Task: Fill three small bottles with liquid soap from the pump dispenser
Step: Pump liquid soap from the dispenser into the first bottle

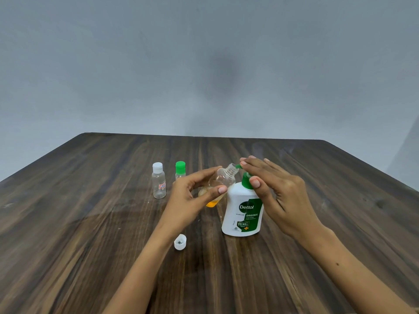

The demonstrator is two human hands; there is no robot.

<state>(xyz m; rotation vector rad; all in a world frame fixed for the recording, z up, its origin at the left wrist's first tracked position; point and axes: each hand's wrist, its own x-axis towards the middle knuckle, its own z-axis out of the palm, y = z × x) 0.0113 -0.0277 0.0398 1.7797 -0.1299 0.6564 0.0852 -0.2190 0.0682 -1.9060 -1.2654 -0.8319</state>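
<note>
Your left hand (192,196) pinches the open bottle (221,182), tilted with its mouth touching the dispenser (243,209) nozzle; your right hand (272,189) lies flat-fingered on the pump.

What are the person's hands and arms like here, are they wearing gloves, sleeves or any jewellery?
Both are bare. The left hand and right hand wear no gloves, and no rings, watch or bracelets show. Both forearms are uncovered right down to the bottom edge of the picture, so no sleeve is in view. The fingernails look short and unpainted.

Loose cap (180,242) lies left of dispenser (243,211).
</note>
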